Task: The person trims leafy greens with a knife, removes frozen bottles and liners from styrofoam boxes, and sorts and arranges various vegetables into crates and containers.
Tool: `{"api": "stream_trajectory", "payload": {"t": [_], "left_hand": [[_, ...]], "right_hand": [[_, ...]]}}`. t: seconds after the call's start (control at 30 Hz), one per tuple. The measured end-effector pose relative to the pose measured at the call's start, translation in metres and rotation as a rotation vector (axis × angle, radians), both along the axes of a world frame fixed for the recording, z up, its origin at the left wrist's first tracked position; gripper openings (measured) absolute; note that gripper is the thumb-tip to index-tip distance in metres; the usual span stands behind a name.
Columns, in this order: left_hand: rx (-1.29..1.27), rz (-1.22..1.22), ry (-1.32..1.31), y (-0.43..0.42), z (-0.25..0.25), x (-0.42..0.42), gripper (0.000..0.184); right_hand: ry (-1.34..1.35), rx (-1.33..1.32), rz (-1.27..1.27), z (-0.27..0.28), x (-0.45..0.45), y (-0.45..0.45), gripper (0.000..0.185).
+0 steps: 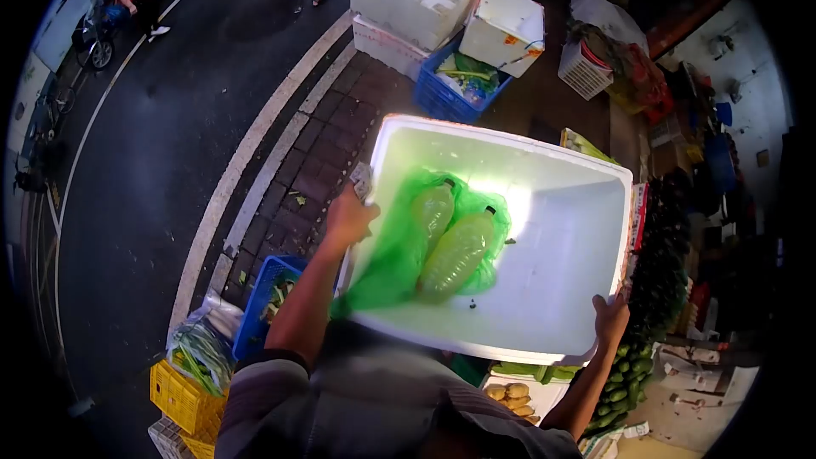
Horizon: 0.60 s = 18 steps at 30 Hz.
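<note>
A large white foam box [561, 229] is held in front of my body, its open top facing me. My left hand [350, 217] is closed on the box's left wall, with a small greyish piece at its fingertips that I cannot make out. At the lower right corner, my right hand [610, 319] grips the box's edge. Inside, toward the left, two clear plastic bottles [459, 253] with dark caps lie on a thin green plastic bag [387, 276]. The bag spills over the box's lower left rim. A few dark specks dot the bottom.
Stacked foam boxes [412, 0] and a blue crate [450, 93] with greens stand ahead. A blue basket [270, 297] and yellow crate [183, 399] are at lower left. Green vegetables [625, 387] and potatoes [510, 398] lie at lower right. A kerb [246, 157] borders the road; people are beyond.
</note>
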<state>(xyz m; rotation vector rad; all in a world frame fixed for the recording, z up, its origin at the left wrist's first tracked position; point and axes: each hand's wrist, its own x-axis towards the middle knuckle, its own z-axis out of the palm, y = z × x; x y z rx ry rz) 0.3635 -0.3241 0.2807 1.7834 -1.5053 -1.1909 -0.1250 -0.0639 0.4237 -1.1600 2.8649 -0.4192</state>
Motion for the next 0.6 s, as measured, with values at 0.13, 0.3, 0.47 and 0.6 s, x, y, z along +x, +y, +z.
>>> {"api": "stream_trajectory", "payload": {"t": [0.13,0.3,0.47,0.6], "left_hand": [[-0.005,-0.033,-0.040,-0.058,0.009,-0.010,0.056],[0.002,-0.094,-0.012,-0.136,0.014,-0.046,0.058],[-0.018,-0.170,-0.128,-0.234,-0.056,-0.104,0.065],[-0.060,-0.203,-0.124,-0.310,-0.086,-0.161,0.068]], "right_hand": [[-0.081,0.027,-0.066,0.010,0.003,-0.040,0.040],[0.038,0.037,-0.052,0.004,-0.026,-0.090,0.048],[0.007,0.084,-0.113,-0.008,-0.066,-0.172,0.065],[-0.008,0.126,-0.081,-0.028,-0.114,-0.234,0.072]]}}
